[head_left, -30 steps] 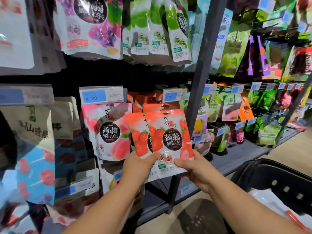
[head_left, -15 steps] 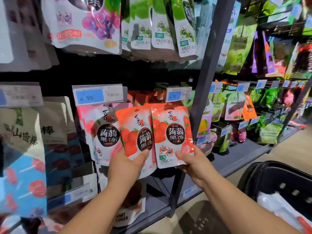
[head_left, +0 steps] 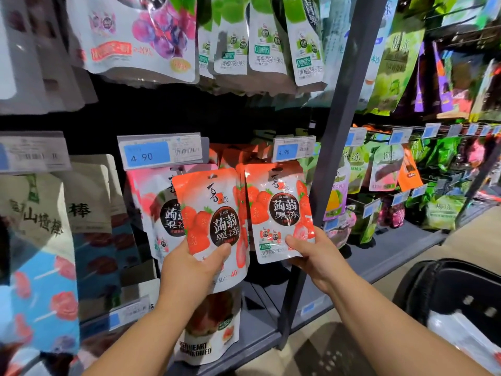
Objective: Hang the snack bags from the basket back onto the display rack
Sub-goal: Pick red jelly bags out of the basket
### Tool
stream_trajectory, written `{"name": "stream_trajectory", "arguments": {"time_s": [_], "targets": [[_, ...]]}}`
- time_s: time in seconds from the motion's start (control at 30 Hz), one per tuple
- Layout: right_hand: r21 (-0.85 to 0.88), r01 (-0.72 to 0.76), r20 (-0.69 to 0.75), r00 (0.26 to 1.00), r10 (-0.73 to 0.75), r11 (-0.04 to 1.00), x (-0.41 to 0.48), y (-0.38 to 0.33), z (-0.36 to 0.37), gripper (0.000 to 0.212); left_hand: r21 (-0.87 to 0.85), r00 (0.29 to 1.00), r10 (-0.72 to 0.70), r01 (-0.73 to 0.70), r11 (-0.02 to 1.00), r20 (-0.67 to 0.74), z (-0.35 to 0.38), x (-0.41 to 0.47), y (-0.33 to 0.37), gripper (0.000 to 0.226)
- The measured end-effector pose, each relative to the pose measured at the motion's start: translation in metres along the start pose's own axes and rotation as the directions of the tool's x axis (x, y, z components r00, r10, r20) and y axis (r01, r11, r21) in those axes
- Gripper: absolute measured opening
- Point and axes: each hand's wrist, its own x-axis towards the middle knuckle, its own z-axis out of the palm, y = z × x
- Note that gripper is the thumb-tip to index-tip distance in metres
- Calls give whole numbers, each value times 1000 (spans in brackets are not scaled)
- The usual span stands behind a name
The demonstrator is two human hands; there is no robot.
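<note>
Head view:
- My left hand (head_left: 189, 270) pinches the bottom edge of the left strawberry jelly pouch (head_left: 214, 210), thumb on the front, fingers behind.
- My right hand (head_left: 311, 256) pinches the bottom corner of the right strawberry jelly pouch (head_left: 279, 210) the same way.
- Both pouches are upright, side by side, in front of the display rack (head_left: 339, 131) middle row.
- The left pouch overlaps a hanging peach pouch (head_left: 147, 194), and its hang hole (head_left: 212, 175) is free of any peg.
- The right pouch's top sits just under the right price tag (head_left: 294, 151). I can't tell if it's on a peg.
- The basket (head_left: 447, 291) is at lower right, well apart, with more packaging inside.

Handling, my read:
- The pouches look light, made of soft glossy film that is likely slippery, with squishy contents.
- Held by the bottom, the flat header may flop.
- Better to pinch beside the hole to steer it onto the peg.
- They're not fragile, but the hole could tear if yanked.
</note>
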Motion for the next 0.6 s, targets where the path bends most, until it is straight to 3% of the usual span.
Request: {"name": "stream_trajectory", "arguments": {"time_s": [0.37, 0.6], "targets": [[-74, -16, -30, 999, 14, 997, 25, 12, 11, 16, -105, 997, 15, -7, 994, 81, -4, 8, -4, 19], [-382, -112, -251, 968, 14, 917, 23, 25, -4, 36, -264, 982, 9, 43, 964, 190, 2, 14, 1, 31]]}}
